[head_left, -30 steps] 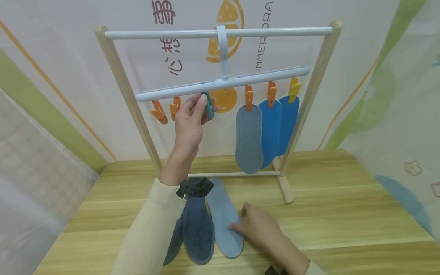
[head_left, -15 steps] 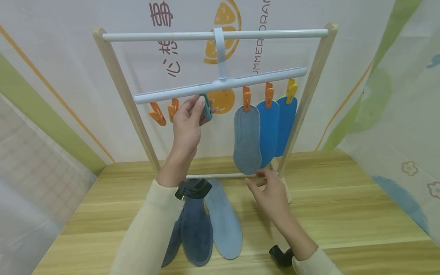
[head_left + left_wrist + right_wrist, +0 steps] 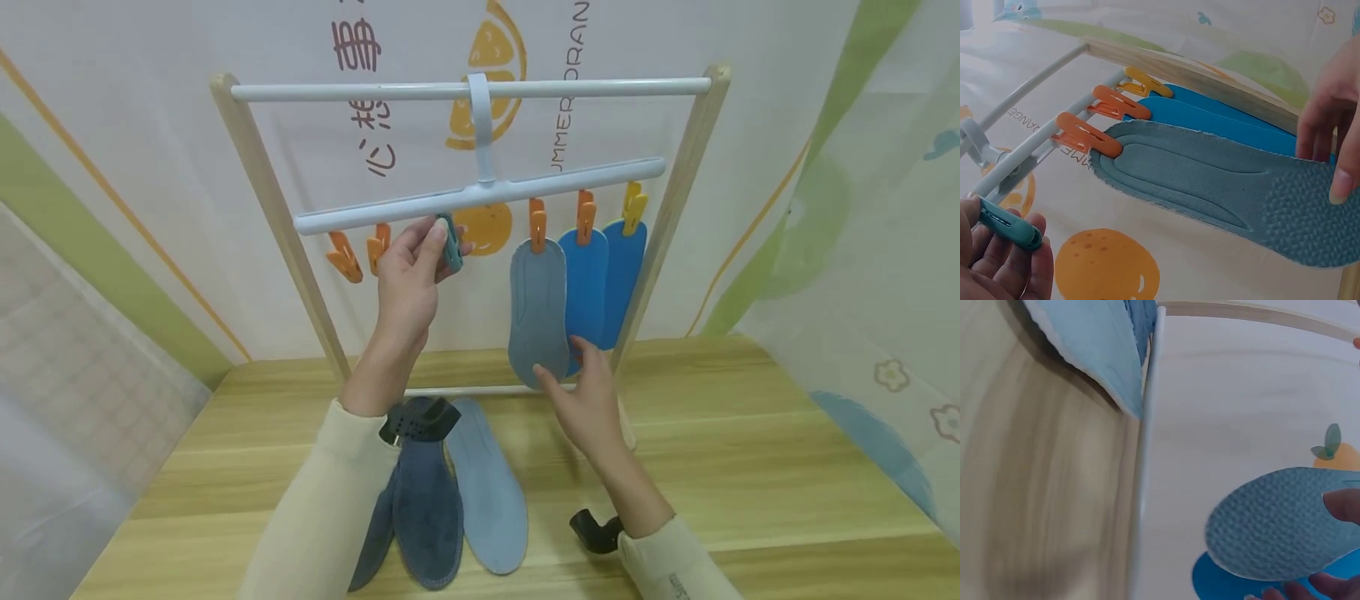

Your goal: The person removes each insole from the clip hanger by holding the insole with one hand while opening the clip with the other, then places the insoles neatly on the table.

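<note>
My left hand (image 3: 411,275) pinches a teal clothespin (image 3: 1010,225) under the pale blue hanger bar (image 3: 405,205). A grey-blue insole (image 3: 537,304), its lower end bumpy, hangs from an orange clothespin (image 3: 1091,134) to the right. My right hand (image 3: 588,408) is at that insole's lower right edge, its thumb (image 3: 1342,505) in front and the fingers past the edge; a firm grip does not show. Two bright blue insoles (image 3: 587,279) hang behind it. On the table lie a light grey-blue insole (image 3: 491,492) and darker insoles (image 3: 429,517), partly hidden by my left arm.
The hanger hooks over the white top rod (image 3: 337,91) of a wooden stand (image 3: 270,208). Two orange clothespins (image 3: 345,258) hang at the left without insoles. A yellow clothespin (image 3: 634,208) holds the far right insole. The stand's white lower rod (image 3: 450,391) crosses behind the table insoles.
My right hand has left the light insole on the table and risen to the lower end of the hanging grey-blue one. My left hand keeps its pinch on the teal clothespin.
</note>
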{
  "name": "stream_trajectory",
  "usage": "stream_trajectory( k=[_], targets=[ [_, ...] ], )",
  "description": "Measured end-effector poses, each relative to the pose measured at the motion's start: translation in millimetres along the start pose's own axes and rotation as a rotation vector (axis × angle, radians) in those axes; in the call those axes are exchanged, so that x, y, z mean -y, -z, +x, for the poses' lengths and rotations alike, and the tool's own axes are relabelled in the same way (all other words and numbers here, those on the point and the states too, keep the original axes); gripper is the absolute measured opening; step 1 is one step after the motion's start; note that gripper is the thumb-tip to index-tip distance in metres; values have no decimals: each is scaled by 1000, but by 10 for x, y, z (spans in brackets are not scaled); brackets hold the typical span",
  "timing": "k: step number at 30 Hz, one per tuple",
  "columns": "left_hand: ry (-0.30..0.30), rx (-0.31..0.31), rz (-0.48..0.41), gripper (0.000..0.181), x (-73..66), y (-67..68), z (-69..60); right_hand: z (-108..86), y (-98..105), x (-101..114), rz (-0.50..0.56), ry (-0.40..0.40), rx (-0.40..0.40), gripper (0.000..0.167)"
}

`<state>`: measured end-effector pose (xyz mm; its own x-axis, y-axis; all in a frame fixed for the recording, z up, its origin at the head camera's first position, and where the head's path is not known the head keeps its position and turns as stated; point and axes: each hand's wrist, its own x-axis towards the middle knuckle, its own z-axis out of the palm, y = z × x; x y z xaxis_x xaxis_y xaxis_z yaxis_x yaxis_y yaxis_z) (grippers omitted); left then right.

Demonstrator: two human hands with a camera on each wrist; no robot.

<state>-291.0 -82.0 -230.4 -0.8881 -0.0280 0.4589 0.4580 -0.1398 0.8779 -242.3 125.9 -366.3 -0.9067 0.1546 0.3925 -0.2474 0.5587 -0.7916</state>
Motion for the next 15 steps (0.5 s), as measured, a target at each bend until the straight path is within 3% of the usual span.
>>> stream_trajectory(
  k=[9, 15],
  targets=[
    [-24, 8, 22, 39, -18, 5, -32, 18, -64, -93, 150, -142, 134, 65],
    [-27, 14, 19, 39, -8, 9, -25, 25, -80, -127, 242, -150, 172, 54]
  ],
)
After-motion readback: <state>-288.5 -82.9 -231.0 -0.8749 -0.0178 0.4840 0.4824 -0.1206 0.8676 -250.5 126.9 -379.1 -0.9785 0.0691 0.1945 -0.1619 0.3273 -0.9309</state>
